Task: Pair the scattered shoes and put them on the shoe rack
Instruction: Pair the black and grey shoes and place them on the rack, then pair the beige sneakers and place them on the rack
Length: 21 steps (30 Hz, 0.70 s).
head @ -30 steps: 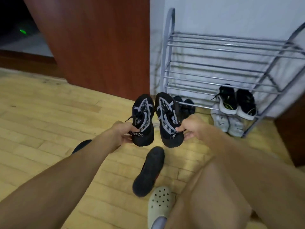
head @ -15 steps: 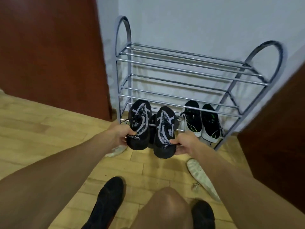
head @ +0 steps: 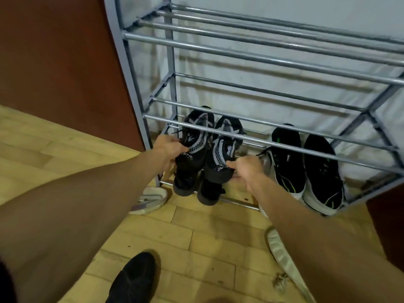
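My left hand grips the heel of a black sneaker with grey-white stripes. Its twin is held at the heel by my right hand. Both toes point into the grey metal shoe rack, under its second-lowest rail, at the left end. Directly beneath them a pair of plain black shoes lies on the bottom bars. A black pair with green marks and white soles sits at the right of the same low tier.
A white shoe lies on the wooden floor by the rack's left foot, another pale shoe beside my right forearm, and a black shoe near the bottom edge. A brown wooden panel stands left of the rack.
I have moved closer to the rack and pushed both striped sneakers forward, from in front of it to under the low rail, above the plain black pair.
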Each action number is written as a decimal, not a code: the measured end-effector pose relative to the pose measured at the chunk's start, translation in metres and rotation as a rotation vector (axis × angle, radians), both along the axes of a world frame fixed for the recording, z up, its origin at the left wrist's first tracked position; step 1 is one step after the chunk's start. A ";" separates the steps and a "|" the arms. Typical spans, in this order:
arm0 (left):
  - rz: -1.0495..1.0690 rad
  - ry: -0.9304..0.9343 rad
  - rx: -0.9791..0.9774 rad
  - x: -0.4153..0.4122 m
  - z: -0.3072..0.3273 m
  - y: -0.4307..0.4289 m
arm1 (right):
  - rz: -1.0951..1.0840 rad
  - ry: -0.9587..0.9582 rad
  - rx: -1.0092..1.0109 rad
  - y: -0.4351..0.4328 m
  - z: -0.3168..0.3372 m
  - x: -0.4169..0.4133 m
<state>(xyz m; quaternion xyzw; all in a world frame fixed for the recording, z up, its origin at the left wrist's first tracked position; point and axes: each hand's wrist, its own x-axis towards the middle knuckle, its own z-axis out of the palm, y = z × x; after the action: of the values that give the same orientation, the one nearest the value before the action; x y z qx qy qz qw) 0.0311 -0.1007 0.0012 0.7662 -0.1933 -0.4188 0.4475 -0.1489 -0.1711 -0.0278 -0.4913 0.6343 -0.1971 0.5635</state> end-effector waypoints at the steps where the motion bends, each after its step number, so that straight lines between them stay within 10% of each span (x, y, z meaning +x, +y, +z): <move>1: -0.011 -0.016 0.004 0.003 -0.003 -0.007 | 0.010 0.008 -0.013 -0.005 -0.005 0.002; 21: -0.227 -0.215 0.108 0.027 0.008 0.128 | 0.235 0.346 -0.157 0.093 0.029 0.032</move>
<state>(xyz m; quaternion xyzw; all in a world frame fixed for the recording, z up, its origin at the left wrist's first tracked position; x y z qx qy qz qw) 0.0581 0.0273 0.0088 0.8027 -0.3023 -0.3921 0.3324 -0.1164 -0.0777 0.0008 -0.6307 0.6426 -0.0919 0.4253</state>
